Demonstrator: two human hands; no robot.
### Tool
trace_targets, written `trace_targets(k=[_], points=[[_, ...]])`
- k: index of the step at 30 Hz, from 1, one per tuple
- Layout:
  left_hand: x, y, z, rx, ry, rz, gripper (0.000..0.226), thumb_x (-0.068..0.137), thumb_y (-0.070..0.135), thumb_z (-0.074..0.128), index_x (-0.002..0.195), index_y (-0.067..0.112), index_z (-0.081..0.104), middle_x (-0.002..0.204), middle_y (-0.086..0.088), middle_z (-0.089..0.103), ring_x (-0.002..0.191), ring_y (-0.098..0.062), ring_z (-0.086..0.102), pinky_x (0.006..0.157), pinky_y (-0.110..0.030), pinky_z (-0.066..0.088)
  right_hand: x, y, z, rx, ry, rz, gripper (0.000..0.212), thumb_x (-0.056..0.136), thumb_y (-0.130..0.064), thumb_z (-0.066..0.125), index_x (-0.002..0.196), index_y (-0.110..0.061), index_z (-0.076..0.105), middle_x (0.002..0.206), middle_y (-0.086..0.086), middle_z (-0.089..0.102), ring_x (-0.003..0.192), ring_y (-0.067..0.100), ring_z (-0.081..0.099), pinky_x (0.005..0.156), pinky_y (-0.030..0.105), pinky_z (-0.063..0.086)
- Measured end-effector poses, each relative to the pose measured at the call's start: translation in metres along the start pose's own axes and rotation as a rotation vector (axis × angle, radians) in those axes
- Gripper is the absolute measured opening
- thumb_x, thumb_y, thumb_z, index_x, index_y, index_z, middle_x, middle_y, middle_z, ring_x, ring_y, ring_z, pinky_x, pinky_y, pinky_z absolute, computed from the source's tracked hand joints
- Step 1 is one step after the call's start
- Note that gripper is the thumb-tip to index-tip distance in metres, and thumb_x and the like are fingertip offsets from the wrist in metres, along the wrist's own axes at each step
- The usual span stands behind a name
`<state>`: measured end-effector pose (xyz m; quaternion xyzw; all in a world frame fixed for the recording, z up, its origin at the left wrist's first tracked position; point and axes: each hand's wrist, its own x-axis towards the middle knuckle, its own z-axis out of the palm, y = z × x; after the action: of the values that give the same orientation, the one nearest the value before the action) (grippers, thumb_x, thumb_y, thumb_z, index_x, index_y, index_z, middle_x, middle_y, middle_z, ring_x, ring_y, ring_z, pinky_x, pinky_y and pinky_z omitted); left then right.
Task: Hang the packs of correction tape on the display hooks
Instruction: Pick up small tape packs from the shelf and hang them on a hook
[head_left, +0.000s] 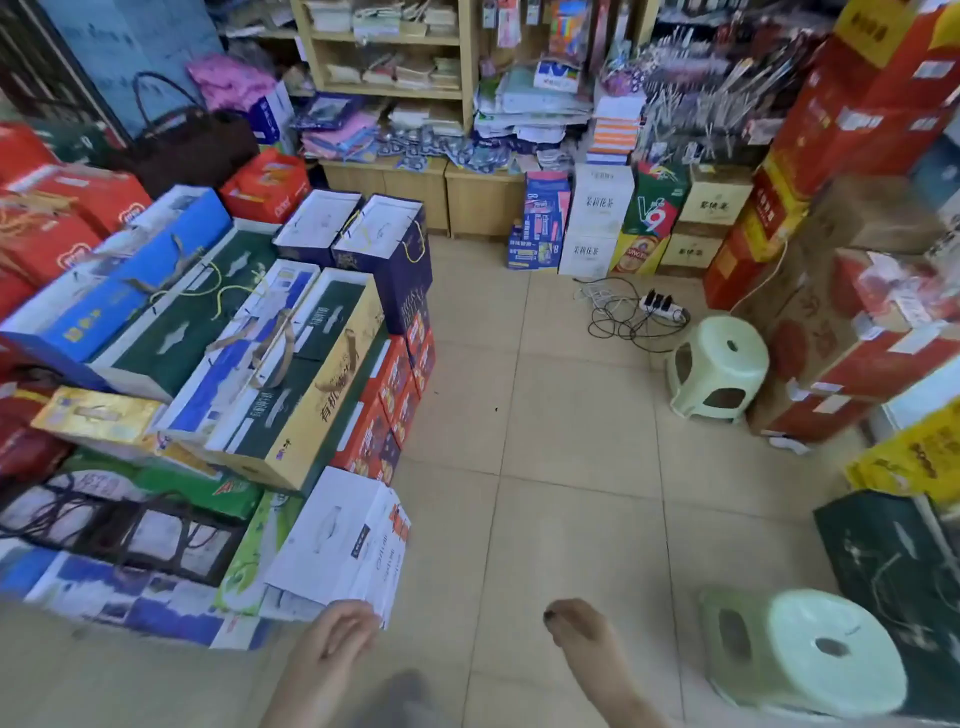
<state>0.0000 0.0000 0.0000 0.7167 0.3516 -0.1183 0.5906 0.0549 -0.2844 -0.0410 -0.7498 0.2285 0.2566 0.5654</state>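
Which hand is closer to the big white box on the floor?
The left hand. It hangs right at the lower corner of the white cardboard box, maybe touching it. The right hand is off to the box's right, over bare beige floor tiles.

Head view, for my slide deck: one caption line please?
Both empty hands, left and right, low over the tiled shop floor between stacked gift boxes and green stools.

Single head-worn wide-angle view, standing height, tilted forward and down at the tiled floor (545, 415). Both hands sit close at the bottom edge. Wooden shelving (387, 93) lies far off at top. Strong edge distortion; no second view to overlap.
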Motion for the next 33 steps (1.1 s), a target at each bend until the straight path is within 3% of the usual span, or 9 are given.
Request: trace_targets(k=[5,8,11,14,17,20,23,27,33], points=[[0.042,0.048,-0.002,-0.111,0.010,0.090,0.010,0.100,0.004,0.063,0.099,0.007,0.072,0.095,-0.004,0.080,0.090,-0.022,0.078,0.083,-0.034,0.057,0.032,-0.086,0.015,0.041,-0.006,-0.121,0.008,0.097,-0.010,0.066,0.100,-0.015,0.071,0.095,0.000,0.073,0.095,0.020,0.068,0.076,0.017,0.047],[0.081,0.082,-0.007,-0.133,0.003,0.135,0.012,0.102,0.003,0.060,0.101,0.008,0.071,0.100,-0.006,0.079,0.092,-0.020,0.077,0.085,-0.031,0.055,0.054,-0.140,0.031,0.104,-0.015,-0.191,0.010,0.098,-0.014,0.065,0.106,-0.012,0.071,0.098,0.003,0.073,0.093,0.018,0.065,0.081,0.019,0.047],[0.129,0.119,-0.014,-0.142,-0.025,0.169,0.005,0.099,0.009,0.066,0.101,0.012,0.070,0.102,-0.005,0.078,0.098,-0.021,0.076,0.088,-0.033,0.056,0.083,-0.188,0.048,0.116,-0.003,-0.214,0.014,0.101,-0.010,0.061,0.105,-0.018,0.071,0.106,0.007,0.075,0.103,0.023,0.068,0.093,0.030,0.050],[0.174,0.156,-0.022,-0.080,-0.050,0.204,0.016,0.103,0.004,0.057,0.104,0.014,0.070,0.106,-0.002,0.078,0.101,-0.017,0.075,0.092,-0.034,0.056,0.110,-0.221,0.062,0.120,0.025,-0.187,0.014,0.101,-0.012,0.061,0.105,-0.021,0.071,0.107,0.005,0.076,0.108,0.024,0.069,0.102,0.037,0.050],[0.212,0.200,-0.026,-0.009,-0.082,0.235,0.015,0.104,0.010,0.058,0.106,0.016,0.070,0.108,0.001,0.077,0.099,-0.010,0.075,0.095,-0.033,0.057,0.134,-0.246,0.067,0.142,0.051,-0.159,0.014,0.101,-0.010,0.061,0.106,-0.019,0.071,0.107,0.006,0.076,0.106,0.022,0.069,0.097,0.032,0.051],[0.245,0.239,-0.025,0.025,-0.097,0.221,0.014,0.104,0.013,0.058,0.111,0.018,0.070,0.109,0.002,0.077,0.102,-0.016,0.074,0.095,-0.036,0.057,0.157,-0.267,0.065,0.179,0.061,-0.117,0.014,0.102,-0.007,0.060,0.104,-0.017,0.070,0.104,0.006,0.075,0.099,0.020,0.069,0.084,0.019,0.051],[0.276,0.271,-0.014,0.038,-0.107,0.217,0.013,0.103,0.013,0.060,0.111,0.015,0.069,0.107,-0.003,0.076,0.101,-0.027,0.073,0.090,-0.034,0.057,0.183,-0.285,0.058,0.202,0.077,-0.097,0.015,0.102,-0.007,0.060,0.104,-0.017,0.071,0.103,0.006,0.075,0.100,0.021,0.069,0.082,0.018,0.049],[0.316,0.296,0.004,0.096,-0.103,0.191,0.013,0.103,0.013,0.060,0.110,0.016,0.070,0.108,0.000,0.076,0.103,-0.017,0.075,0.090,-0.027,0.057,0.230,-0.312,0.041,0.218,0.089,-0.049,0.013,0.101,-0.009,0.061,0.103,-0.017,0.071,0.103,0.004,0.075,0.097,0.017,0.068,0.079,0.022,0.050],[0.363,0.329,0.051,0.085,-0.034,0.088,0.011,0.103,0.017,0.060,0.111,0.016,0.067,0.113,-0.001,0.074,0.107,-0.022,0.071,0.087,-0.030,0.055,0.329,-0.378,0.013,0.179,0.024,-0.065,0.012,0.102,-0.008,0.060,0.102,-0.016,0.069,0.097,0.005,0.072,0.094,0.019,0.066,0.088,0.028,0.048]])
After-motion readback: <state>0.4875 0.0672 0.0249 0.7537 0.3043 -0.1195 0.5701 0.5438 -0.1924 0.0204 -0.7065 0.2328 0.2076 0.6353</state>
